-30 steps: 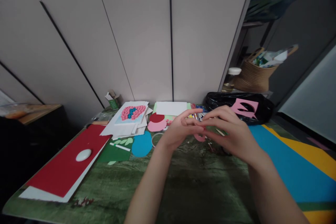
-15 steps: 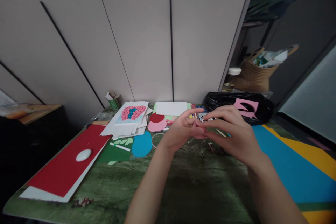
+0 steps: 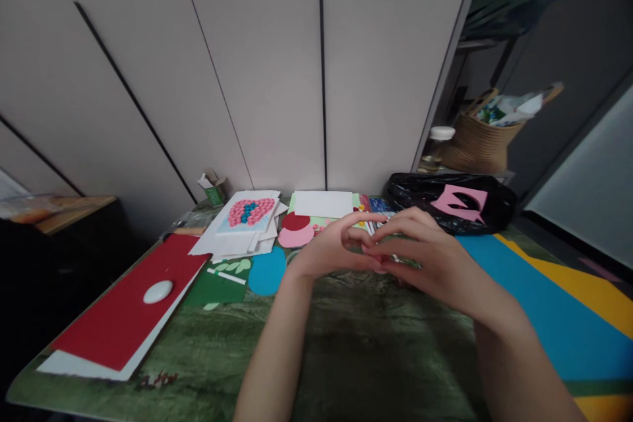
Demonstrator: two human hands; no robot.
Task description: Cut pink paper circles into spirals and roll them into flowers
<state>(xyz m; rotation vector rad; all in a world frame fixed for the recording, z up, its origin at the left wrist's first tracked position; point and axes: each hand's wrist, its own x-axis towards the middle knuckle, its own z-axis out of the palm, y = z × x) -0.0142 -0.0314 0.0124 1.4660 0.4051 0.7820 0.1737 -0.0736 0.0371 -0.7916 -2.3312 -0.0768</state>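
Note:
Above the middle of the table, my left hand point(image 3: 326, 252) and my right hand point(image 3: 429, 249) meet at the fingertips. Both are closed in a pinch around a small piece of pink paper, mostly hidden by the fingers. My left index finger arches over the top, while my right fingers reach in from the other side. Beyond my left wrist lie a pink paper circle point(image 3: 295, 238), a red paper circle point(image 3: 295, 221) and a rounded blue paper cutout point(image 3: 268, 271). A tape ring behind that wrist is largely covered.
Red card point(image 3: 119, 303) with a white oval object point(image 3: 158, 291) lies left, near green paper point(image 3: 217, 291). A picture with a pink bead heart point(image 3: 252, 212) tops stacked sheets. Blue card point(image 3: 524, 310) is right; pink cut paper point(image 3: 472, 196) rests on a black bag point(image 3: 410, 188).
Both hands have shifted slightly down and their fingers have closed in. The pink piece that showed between the fingertips is now mostly covered. The table things have not moved.

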